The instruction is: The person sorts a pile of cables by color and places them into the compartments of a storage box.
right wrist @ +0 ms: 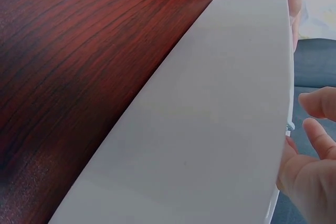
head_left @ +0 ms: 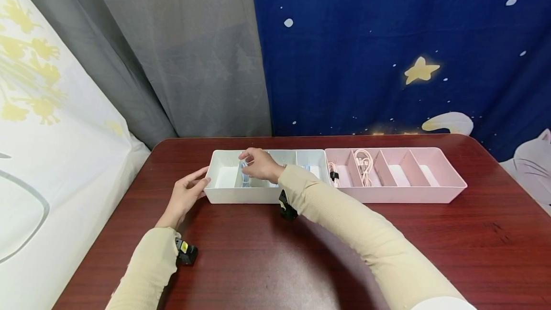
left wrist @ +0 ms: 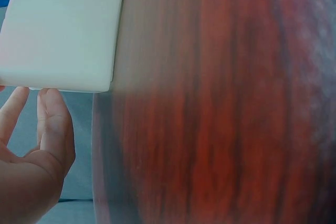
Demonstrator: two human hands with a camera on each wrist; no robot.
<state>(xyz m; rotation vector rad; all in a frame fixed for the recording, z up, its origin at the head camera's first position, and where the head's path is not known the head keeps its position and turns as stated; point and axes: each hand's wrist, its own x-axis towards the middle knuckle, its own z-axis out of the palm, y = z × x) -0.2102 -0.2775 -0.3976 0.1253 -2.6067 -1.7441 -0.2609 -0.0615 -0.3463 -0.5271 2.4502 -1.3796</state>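
A white divided organizer box [head_left: 245,196] stands on the table, its left end beside my left hand [head_left: 186,199]. The left fingertips touch that end wall, and in the left wrist view the fingers [left wrist: 56,121] reach up to the box's edge fairly straight. My right hand [head_left: 263,165] is over the box's left half, thumb and fingertips apart with nothing seen between them. Just under those fingers a light blue cable [head_left: 245,179] lies in a compartment, partly hidden by the hand. More light blue pieces show in compartments further right, mostly covered by the right hand and sleeve.
A pink divided box [head_left: 409,195] adjoins the white one on the right. It holds a coiled pale pink cable [head_left: 364,166] and another cable with a black strap [head_left: 334,175]. Curtains hang behind the dark red wooden table [head_left: 241,262].
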